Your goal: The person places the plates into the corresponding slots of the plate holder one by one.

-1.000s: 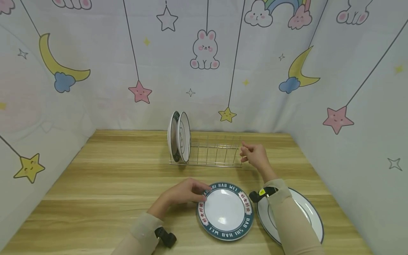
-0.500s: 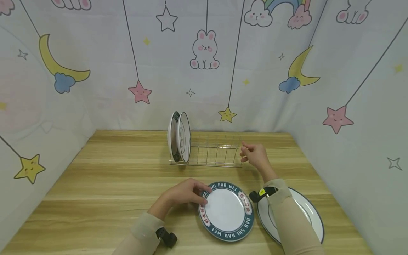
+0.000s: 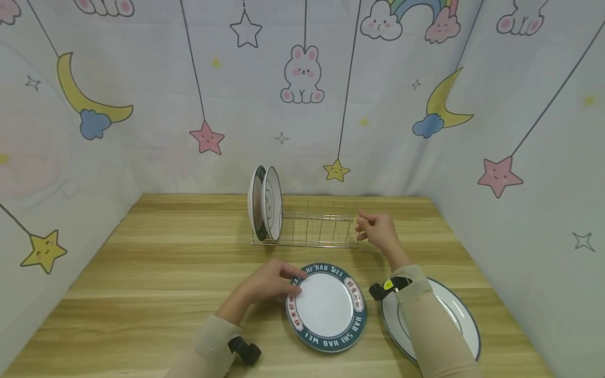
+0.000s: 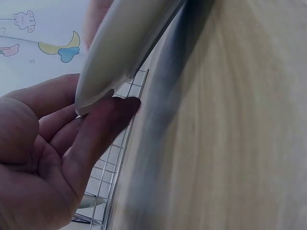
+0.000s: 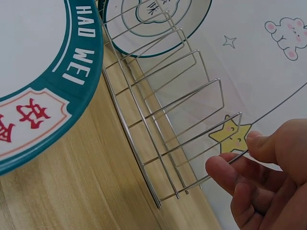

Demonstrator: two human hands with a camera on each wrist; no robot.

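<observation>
Above wooden tabletop, left hand pinching lettered plate, right hand pinching wire rack

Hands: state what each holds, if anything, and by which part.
Left hand: the green-rimmed plate, by its rim. Right hand: the wire rack, by its end wire.

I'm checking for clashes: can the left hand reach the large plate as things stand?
Probably not easily: the left hand holds the green-rimmed plate, which is in between, and the right forearm crosses over the large plate.
</observation>
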